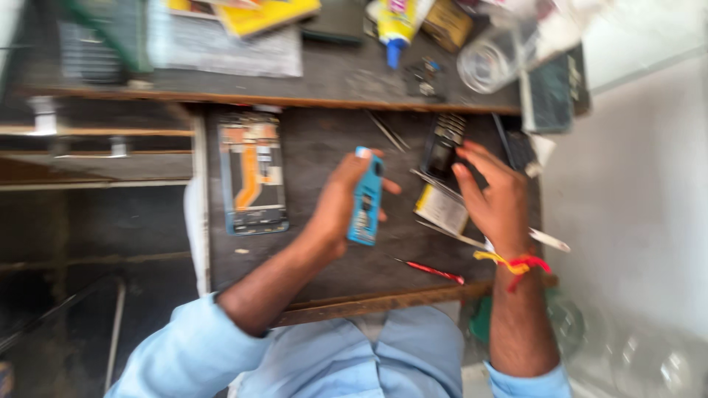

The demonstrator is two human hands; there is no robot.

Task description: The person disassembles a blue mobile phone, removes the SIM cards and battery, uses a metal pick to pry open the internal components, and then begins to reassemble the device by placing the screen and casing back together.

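Nearest us, our two hands work over one dark wooden bench [324,265]. Our left hand [335,206] is curled around one light-blue phone part [366,197], thumb and fingers pinching its long edges, and holds it above the bench centre. Our right hand [493,193], with one red-and-yellow thread on the wrist, lies at three o'clock with fingers spread; whether it grips anything we cannot tell. Under its fingertips sits one small dark phone [442,151], and beside the palm one pale battery [441,208]. One red-handled tool [431,271] lies at five o'clock. One opened phone frame [252,173] rests at nine o'clock. Farther off, at twelve o'clock, stand one glue tube [397,26] and one clear jar [490,59]. A pale wall runs along the right side.
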